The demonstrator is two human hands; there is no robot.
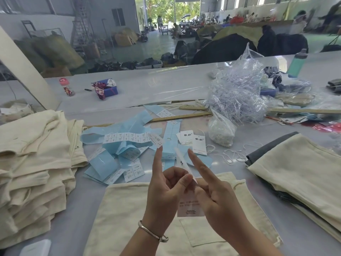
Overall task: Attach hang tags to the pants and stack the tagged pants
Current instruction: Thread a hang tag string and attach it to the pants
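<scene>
Where the fingers meet: both hands pinch one white tag (186, 169) held up above the pants (129, 209).
Left hand (166, 189): thumb on the tag, first finger straight up.
Right hand (212, 193): first finger straight, other fingers curled.
Hard to see: the tag's print is blurry; hands hide part of it.
Count: two more tags (193, 142) lie on the table (88, 185).
Piles: one stack (33, 163) left, one pile (299, 167) right.

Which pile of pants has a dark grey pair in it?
The pile on the right: a dark grey pair shows along its far edge. The tall left pile is all cream.
</scene>
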